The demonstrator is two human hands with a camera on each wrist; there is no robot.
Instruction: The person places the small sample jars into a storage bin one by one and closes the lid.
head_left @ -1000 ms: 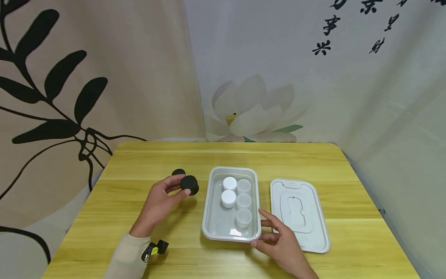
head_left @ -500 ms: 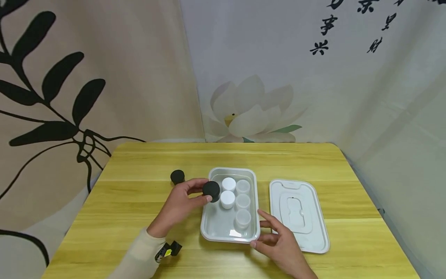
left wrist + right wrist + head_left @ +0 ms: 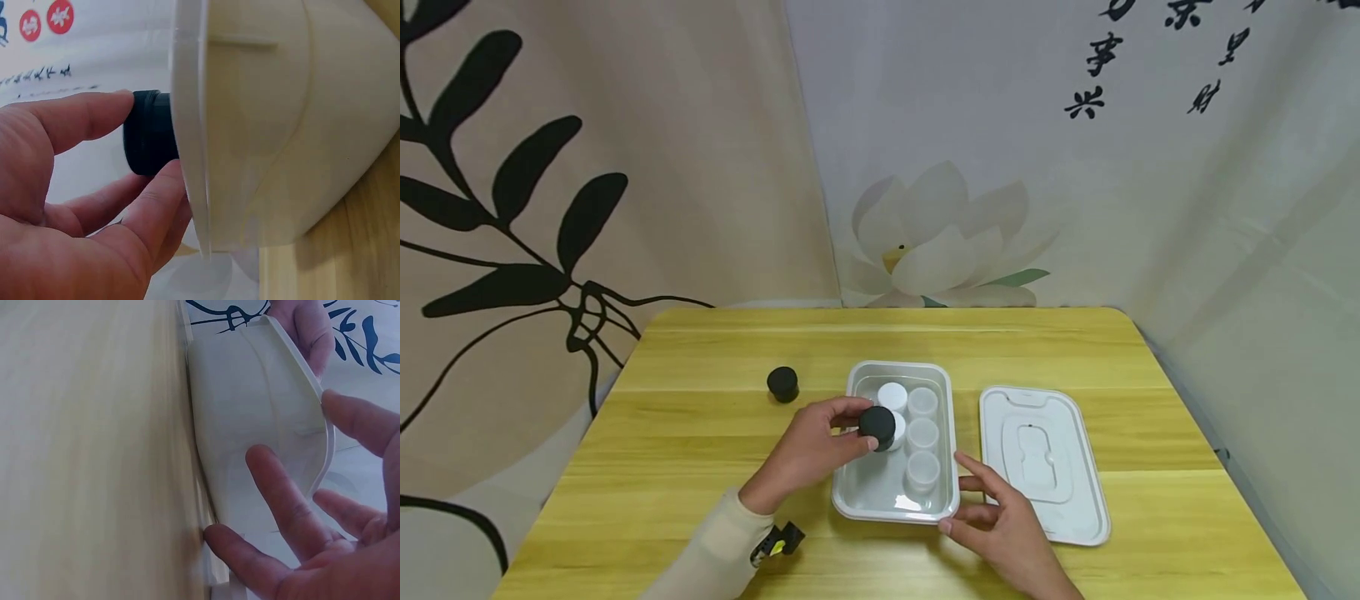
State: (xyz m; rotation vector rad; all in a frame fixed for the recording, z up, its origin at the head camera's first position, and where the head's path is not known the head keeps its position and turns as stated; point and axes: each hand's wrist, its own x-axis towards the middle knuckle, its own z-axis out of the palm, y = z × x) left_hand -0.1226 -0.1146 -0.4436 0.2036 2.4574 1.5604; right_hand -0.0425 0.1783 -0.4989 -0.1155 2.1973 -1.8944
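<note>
My left hand (image 3: 812, 446) pinches a small round black jar (image 3: 877, 425) between thumb and fingers, over the left part of an open white plastic box (image 3: 859, 500). In the left wrist view the black jar (image 3: 150, 132) shows beyond the box's rim (image 3: 190, 125), partly hidden by it. Inside the box stand two white-lidded jars (image 3: 892, 395), the front one partly covered by the black jar. Beside them is a column of three translucent jars (image 3: 922, 434). With spread, fairly straight fingers, my right hand (image 3: 1011, 525) touches the box at its near right corner.
A second black jar (image 3: 783, 384) stands on the wooden table (image 3: 715, 350), left of the box. The white lid (image 3: 1045, 467) lies flat to the right, close to my right hand. A printed curtain (image 3: 737, 167) hangs behind the table.
My left hand has carried the black jar rightward from beside the other black jar to over the box. The right hand has stayed at the box's corner.
</note>
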